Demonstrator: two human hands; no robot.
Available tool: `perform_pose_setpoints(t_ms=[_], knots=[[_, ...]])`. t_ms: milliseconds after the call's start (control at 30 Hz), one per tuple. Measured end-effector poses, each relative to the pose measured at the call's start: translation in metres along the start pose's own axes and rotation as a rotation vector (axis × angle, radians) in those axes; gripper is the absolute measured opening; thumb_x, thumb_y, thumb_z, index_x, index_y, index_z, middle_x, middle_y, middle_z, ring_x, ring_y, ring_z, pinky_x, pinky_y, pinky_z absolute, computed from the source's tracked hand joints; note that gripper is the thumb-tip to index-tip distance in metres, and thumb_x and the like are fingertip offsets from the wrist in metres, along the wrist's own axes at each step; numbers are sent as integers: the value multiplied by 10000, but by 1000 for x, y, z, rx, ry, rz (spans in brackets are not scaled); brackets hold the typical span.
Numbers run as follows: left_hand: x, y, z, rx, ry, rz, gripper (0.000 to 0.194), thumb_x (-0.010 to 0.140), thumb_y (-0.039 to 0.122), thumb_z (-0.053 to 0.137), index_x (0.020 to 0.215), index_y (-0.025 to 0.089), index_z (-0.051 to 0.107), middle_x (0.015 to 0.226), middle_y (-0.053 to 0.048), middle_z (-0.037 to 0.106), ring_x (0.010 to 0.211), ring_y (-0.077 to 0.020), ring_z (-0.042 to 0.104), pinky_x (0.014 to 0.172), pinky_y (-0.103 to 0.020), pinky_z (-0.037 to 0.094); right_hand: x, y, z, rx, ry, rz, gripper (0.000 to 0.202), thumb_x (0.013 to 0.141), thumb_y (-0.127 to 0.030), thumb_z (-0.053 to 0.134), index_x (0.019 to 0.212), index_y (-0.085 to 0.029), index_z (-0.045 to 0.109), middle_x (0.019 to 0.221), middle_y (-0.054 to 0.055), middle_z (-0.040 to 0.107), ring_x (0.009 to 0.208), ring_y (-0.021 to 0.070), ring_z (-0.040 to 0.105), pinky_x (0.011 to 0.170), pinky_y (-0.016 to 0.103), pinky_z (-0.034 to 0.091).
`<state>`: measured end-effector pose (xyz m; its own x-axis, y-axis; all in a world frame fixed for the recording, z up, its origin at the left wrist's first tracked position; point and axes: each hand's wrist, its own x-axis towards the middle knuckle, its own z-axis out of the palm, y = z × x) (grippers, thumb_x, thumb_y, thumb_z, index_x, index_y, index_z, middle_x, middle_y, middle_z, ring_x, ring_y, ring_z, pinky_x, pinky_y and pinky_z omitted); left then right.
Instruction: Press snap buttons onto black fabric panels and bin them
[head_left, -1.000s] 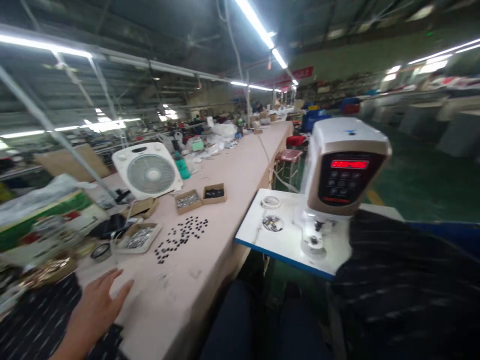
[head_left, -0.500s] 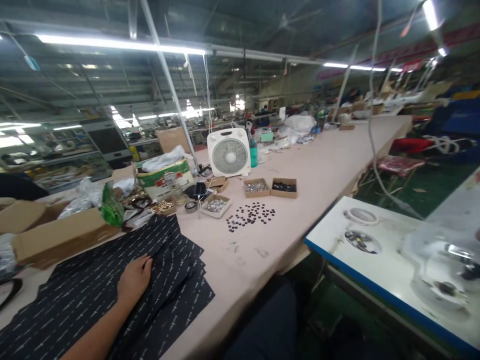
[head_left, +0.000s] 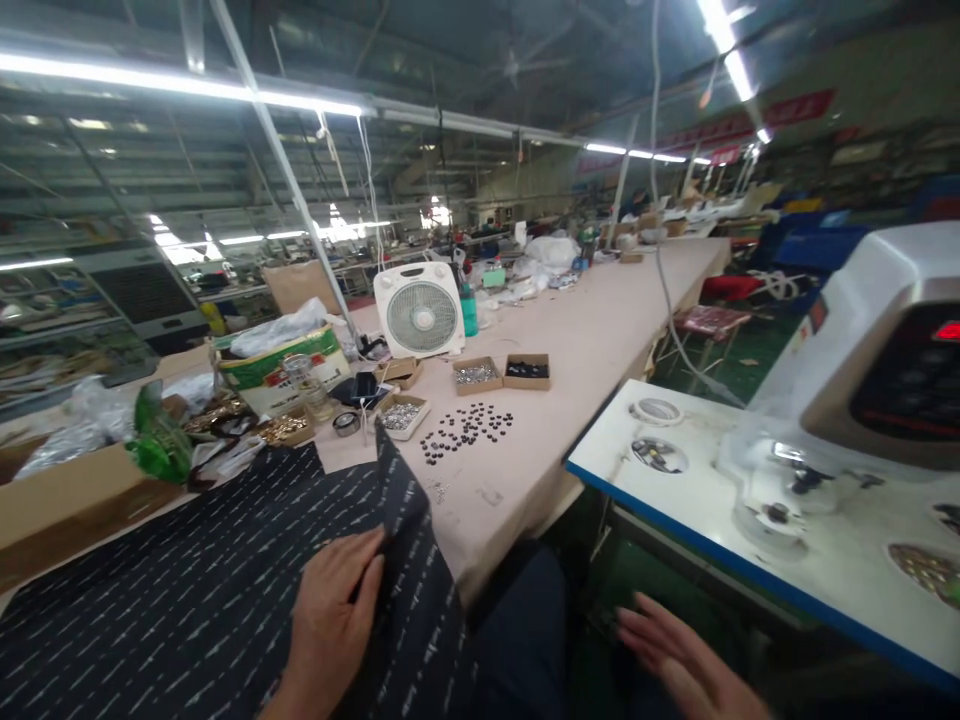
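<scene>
My left hand [head_left: 334, 615] is closed on a dark fabric piece [head_left: 187, 560] printed with pale broken stripes. One flap of the fabric [head_left: 409, 530] rises beside my fingers, toward the table's front edge. My fingertips are partly hidden against the cloth. Over the gap between the table and the white machine bench, my right hand [head_left: 682, 655] holds nothing, with its fingers stretched out and slightly blurred. The white machine [head_left: 847, 380] with a red display stands on the bench to the right of that hand.
Small black round pieces [head_left: 469, 430] lie scattered on the pinkish tabletop [head_left: 540, 450]. Behind them sit small boxes of metal parts [head_left: 476, 375] and a white box fan [head_left: 421, 310]. A long cardboard box [head_left: 90, 510] stands at left. The blue-edged bench [head_left: 600, 450] is at right.
My view has turned right, showing more of the machine. The fabric under my left hand has shifted, and its edge is now lifted. My right hand has come into view.
</scene>
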<state>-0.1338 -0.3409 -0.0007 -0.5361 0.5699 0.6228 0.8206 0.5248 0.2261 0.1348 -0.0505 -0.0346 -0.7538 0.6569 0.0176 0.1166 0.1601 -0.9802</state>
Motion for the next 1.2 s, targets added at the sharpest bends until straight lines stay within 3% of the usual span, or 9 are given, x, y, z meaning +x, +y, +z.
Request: perform_pose_setpoints(t_ms=[133,233,467,633,800,933,1033,1133,1200], knots=[[-6,72,22,12,-211,282,403,907,250,592,1308,286,578,1345,-29,637,1186,-272,570,991,-484,469,35,-40,81,381,-372,-11,794,796,-660,683,1421,-197,525,1305,163,657,1163,333,641,1023,492,491],[-1,92,24,-51,-289,329,431,889,276,609,1317,266,563,1397,-55,588,1263,-284,520,1056,-499,456,55,-63,97,331,-247,-9,570,768,-504,770,1221,-171,671,1130,108,735,1076,327,660,994,469,499],[89,53,7,65,-82,282,895,819,465,720,1527,151,275,1601,-176,301,1487,-338,257,1216,-549,272,51,-33,31,339,-240,93,412,791,-467,760,1095,-189,733,1057,63,751,1046,311,662,1011,466,477],[127,52,34,-119,-663,254,605,864,521,630,1367,197,536,1358,-115,622,1250,-304,570,1109,-482,412,42,-28,-1,58,-104,84,538,819,-463,704,1278,-191,638,1210,102,701,1118,330,641,1031,508,466],[117,82,55,-512,-953,117,277,969,365,460,1065,222,676,1026,-24,725,952,-190,657,864,-302,493,26,-74,-6,-632,312,-409,832,804,-419,745,1522,-222,373,1568,128,382,1448,365,322,1207,541,204],[119,106,44,-731,-890,88,277,972,378,468,1091,220,662,1044,-15,712,960,-171,641,893,-287,476,35,-93,19,-748,-125,-564,892,725,-468,816,1488,-215,427,1481,139,498,1405,378,382,1188,540,204],[122,112,30,-710,-879,70,393,910,430,586,1252,238,608,1155,-32,704,1038,-202,641,946,-314,467,51,-76,36,-629,-419,-396,475,788,-362,763,1227,-221,648,1102,71,716,1061,283,640,974,409,435],[118,107,19,-559,-990,102,937,669,547,809,1464,239,422,1314,-97,644,1146,-298,619,971,-368,463,61,-61,44,-508,-454,-283,73,856,-183,628,890,-187,693,872,22,696,823,185,638,755,280,444],[112,100,15,-460,-1077,162,966,603,507,853,1443,253,451,1305,-96,651,1147,-328,618,937,-367,469,63,-62,45,-431,-407,-280,105,844,-124,588,870,-179,673,887,21,678,824,167,615,745,261,425]])
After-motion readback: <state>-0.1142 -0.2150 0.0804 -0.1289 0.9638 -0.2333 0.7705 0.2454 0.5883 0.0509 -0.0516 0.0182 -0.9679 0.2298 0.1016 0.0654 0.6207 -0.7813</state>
